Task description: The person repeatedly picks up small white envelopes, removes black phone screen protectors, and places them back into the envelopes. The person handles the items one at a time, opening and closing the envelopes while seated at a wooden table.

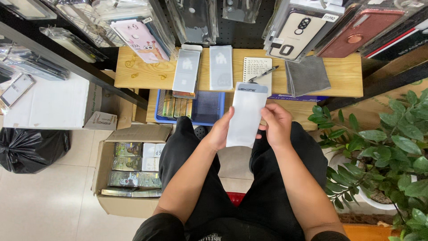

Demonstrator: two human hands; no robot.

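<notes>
I hold a flat white packet with a grey top strip (pixel 246 114) upright over my lap. My left hand (pixel 220 130) grips its left edge, and my right hand (pixel 277 125) grips its right edge. On the wooden shelf (pixel 339 85) beyond lie two similar grey-white packets (pixel 186 70) (pixel 221 67), a small notepad (pixel 257 68) with a pen (pixel 263 74) on it, and a folded grey cloth (pixel 307 75).
A blue basket (pixel 208 109) with packs stands below the shelf. An open cardboard box (pixel 129 172) of packets sits on the floor at left, by a black bag (pixel 29 149). Phone cases (pixel 298 31) hang on the back panel. A potted plant (pixel 383 156) is at right.
</notes>
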